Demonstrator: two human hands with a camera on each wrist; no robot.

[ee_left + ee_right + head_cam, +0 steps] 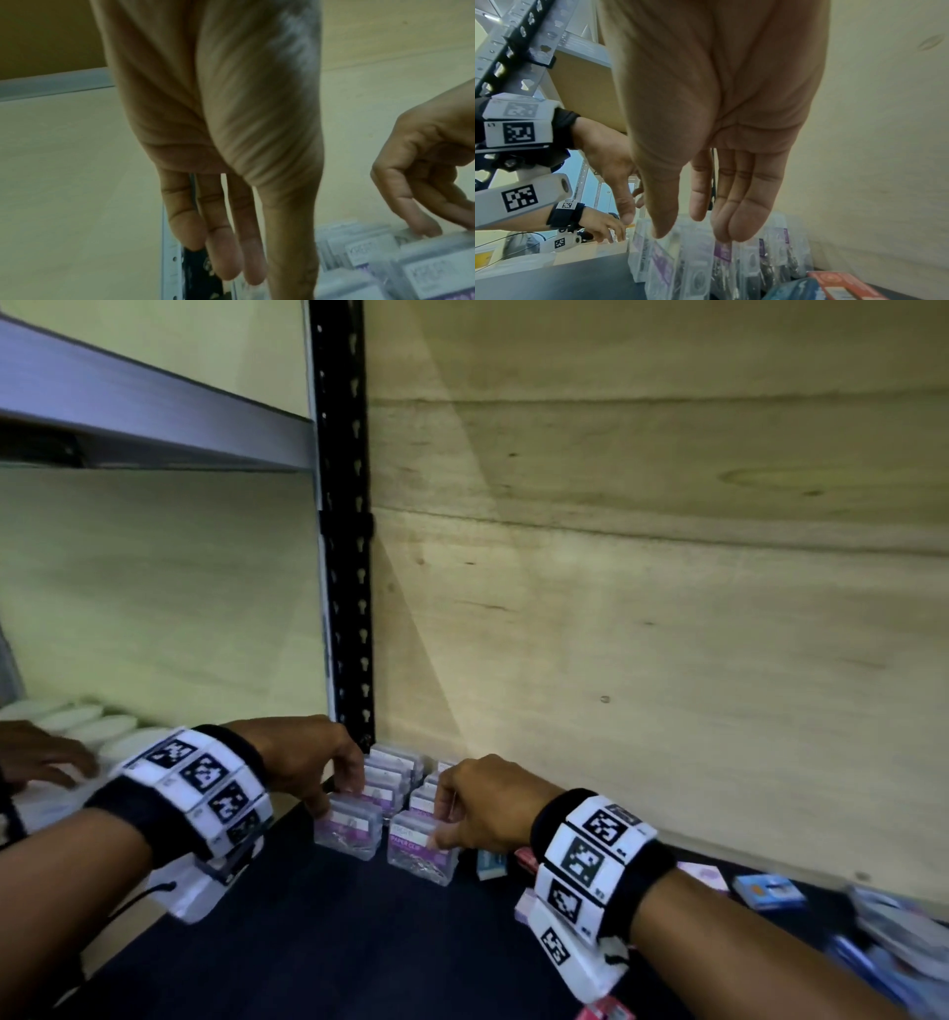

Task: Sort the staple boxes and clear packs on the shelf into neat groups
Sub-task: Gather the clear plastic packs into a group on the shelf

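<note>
Clear packs [390, 814] with purple labels stand in two rows in the back corner of the dark shelf [308, 942]. My left hand [336, 796] reaches down with straight fingers [228, 263] that touch the left side of the front-left pack [349, 832]. My right hand [440, 824] rests thumb and fingertips [741, 229] on top of the front-right pack [421, 852]; the packs [706, 263] lie just under it. Neither hand lifts anything. Staple boxes lie loose to the right: a blue-white one [491, 862], a pink one [703, 875] and a blue one [769, 891].
A black slotted upright [344, 557] and a plywood wall [667, 608] close off the corner behind the packs. Another person's hand [41, 757] works over white round lids [87, 721] on the shelf to the left. More boxes crowd the far right [898, 947]; a red box [841, 284] lies nearby.
</note>
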